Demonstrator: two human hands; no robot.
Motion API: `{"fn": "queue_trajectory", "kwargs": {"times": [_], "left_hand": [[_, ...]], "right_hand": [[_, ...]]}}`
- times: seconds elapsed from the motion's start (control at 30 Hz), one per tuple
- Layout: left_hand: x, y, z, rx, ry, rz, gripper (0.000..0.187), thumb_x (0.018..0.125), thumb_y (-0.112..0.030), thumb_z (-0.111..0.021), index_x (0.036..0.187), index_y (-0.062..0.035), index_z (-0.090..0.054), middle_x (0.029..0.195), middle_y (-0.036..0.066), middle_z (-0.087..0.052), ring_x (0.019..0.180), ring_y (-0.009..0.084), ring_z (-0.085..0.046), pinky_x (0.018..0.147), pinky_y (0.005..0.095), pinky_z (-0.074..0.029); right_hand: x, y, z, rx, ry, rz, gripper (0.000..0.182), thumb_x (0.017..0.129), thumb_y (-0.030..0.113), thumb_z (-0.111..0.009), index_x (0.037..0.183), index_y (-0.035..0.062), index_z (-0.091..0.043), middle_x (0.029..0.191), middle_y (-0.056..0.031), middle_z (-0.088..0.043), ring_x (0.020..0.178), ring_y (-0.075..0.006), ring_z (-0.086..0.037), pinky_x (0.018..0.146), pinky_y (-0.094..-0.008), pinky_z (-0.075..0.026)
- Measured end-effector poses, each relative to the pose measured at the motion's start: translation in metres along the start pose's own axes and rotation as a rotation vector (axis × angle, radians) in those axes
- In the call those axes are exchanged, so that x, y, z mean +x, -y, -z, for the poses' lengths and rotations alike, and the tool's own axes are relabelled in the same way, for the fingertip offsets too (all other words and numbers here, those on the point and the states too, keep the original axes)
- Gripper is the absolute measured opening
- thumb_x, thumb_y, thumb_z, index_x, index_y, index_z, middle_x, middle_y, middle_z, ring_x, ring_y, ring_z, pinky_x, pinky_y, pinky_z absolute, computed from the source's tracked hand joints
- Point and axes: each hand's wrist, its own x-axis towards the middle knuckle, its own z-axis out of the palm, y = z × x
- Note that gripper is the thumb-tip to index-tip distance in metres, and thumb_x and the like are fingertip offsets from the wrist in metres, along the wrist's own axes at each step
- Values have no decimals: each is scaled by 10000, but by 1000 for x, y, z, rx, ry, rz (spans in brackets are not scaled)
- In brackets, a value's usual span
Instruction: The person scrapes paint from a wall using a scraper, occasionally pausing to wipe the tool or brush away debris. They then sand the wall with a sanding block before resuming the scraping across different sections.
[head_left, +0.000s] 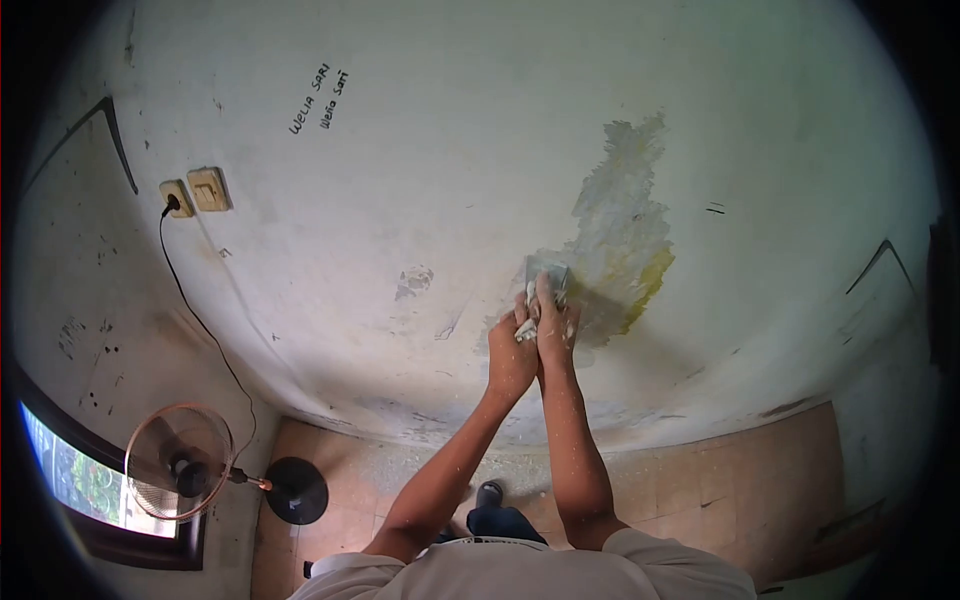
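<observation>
My two hands meet side by side against the wall [440, 190], level with a bare, patchy area. A flat grey scraper [548, 270] is pressed to the surface there; its handle is hidden by my fingers. My right hand [557, 325] grips it with one finger stretched along the blade. Close beside, my left hand [512, 350] has its fingers curled at the scraper's lower side. White paste coats the fingers of both hands, and white specks dot the forearms. Up and to the right, the patch [620, 200] shows grey, with a yellow strip [652, 285] along its edge.
A standing fan [180, 465] is at the lower left, by a window [90, 480]. Its black cord [205, 325] runs up to a wall socket [175, 198] next to a light switch [209, 189]. Reddish floor tiles [710, 480] lie below.
</observation>
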Motion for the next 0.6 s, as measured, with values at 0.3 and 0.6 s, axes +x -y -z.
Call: {"fn": "queue_trajectory", "kwargs": {"times": [0.3, 0.6], "left_hand": [[48, -69, -11, -33, -15, -202, 307, 929, -39, -622, 1174, 139, -672, 1043, 338, -710, 1022, 408, -730, 878, 423, -538], [14, -34, -18, -44, 19, -6, 297, 952, -20, -590, 1196, 110, -700, 1187, 345, -685, 1149, 417, -678, 1011, 445, -501]], "right_hand": [[19, 84, -39, 64, 3, 87, 460, 1020, 338, -709, 684, 78, -531, 629, -21, -553, 527, -115, -509, 498, -291, -445], [11, 43, 0, 113, 10, -83, 476, 1003, 377, -733, 688, 59, -573, 636, -59, -601, 528, -144, -575, 503, -305, -468]]}}
